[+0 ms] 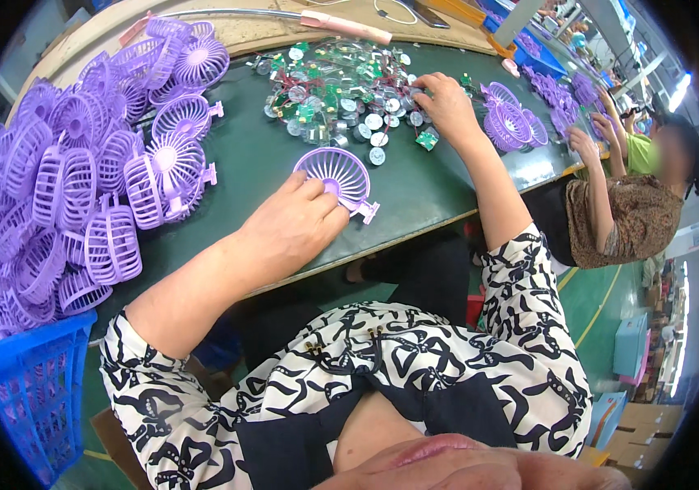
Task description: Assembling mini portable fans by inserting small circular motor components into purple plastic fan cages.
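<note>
Left hand [296,220] pinches a round purple plastic grille [343,175]; right hand [450,108], grip unclear, meets heaped round silver parts [374,122].

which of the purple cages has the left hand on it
The single purple cage just below the pile of small parts. The left hand touches it; others lie in the heap leftward or farther right.

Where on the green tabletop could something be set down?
The tabletop is bare between the cage at the left hand and the right forearm, and between that cage and the purple pile. Crowded: that pile and the circuit-board heap by the right hand.
</note>
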The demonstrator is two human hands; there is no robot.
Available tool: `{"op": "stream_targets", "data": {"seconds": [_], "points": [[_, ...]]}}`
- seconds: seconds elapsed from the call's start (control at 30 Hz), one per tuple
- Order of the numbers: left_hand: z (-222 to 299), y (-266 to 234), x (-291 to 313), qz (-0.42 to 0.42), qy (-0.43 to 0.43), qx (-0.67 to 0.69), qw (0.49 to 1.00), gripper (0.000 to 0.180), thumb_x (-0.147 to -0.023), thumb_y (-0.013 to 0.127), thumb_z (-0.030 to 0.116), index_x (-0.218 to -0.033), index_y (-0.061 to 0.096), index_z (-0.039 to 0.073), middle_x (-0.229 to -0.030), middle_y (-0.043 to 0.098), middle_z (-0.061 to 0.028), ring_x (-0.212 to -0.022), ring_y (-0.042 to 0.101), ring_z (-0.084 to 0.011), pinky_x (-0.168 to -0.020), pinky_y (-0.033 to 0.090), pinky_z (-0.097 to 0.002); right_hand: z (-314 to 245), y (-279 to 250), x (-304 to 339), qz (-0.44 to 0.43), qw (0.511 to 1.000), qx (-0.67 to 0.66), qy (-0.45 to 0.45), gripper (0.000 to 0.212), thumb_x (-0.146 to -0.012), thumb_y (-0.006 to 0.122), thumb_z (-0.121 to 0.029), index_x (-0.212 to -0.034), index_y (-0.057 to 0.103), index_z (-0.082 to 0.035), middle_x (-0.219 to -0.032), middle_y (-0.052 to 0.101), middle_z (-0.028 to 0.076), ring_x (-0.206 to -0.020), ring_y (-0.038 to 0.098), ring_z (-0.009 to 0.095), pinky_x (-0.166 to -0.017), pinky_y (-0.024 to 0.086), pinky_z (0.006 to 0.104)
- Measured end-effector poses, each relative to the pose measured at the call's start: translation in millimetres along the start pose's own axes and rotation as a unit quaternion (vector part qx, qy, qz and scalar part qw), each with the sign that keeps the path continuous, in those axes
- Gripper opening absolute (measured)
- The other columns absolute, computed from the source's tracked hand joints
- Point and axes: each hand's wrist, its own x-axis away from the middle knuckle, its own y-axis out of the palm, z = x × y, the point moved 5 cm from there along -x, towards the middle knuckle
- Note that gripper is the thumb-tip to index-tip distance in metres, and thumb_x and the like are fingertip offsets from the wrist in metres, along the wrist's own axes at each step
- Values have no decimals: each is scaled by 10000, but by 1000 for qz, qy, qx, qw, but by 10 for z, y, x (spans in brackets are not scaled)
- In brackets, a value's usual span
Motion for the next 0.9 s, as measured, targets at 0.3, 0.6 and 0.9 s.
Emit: {"op": "stream_targets", "data": {"seconds": [0.3, 0.6, 0.9], "points": [[-132, 54, 45, -71, -63, 2, 996, 164, -831, 557, 99, -989, 581, 62, -989, 592, -75, -1067, 550, -276, -1074, 366, -533, -104, -189, 156, 97, 995, -27, 24, 174, -838, 692, -172, -953, 656, -47, -973, 645, 129, -971, 605, 327, -833, 481, 429], [-29, 98, 5, -49, -81, 73, 993, 312, -805, 698, 206, -1080, 607, 89, -1028, 602, -64, -1098, 559, -261, -1097, 336, -567, -658, -137, 160, 47, 998, -26, -15, 169, -866, 677, -208, -883, 668, -40, -931, 633, 113, -928, 607, 312, -804, 482, 413], [-28, 72, 28, -87, -68, 26, 994, 309, -797, 740, 287, -987, 619, 75, -1015, 603, -69, -1087, 561, -273, -1088, 335, -577, -573, -371, 498, 174, 910, -373, 47, 66, -865, 671, -29, -865, 638, 28, -850, 649, 74, -750, 602, 132, -714, 493, 278]]}}
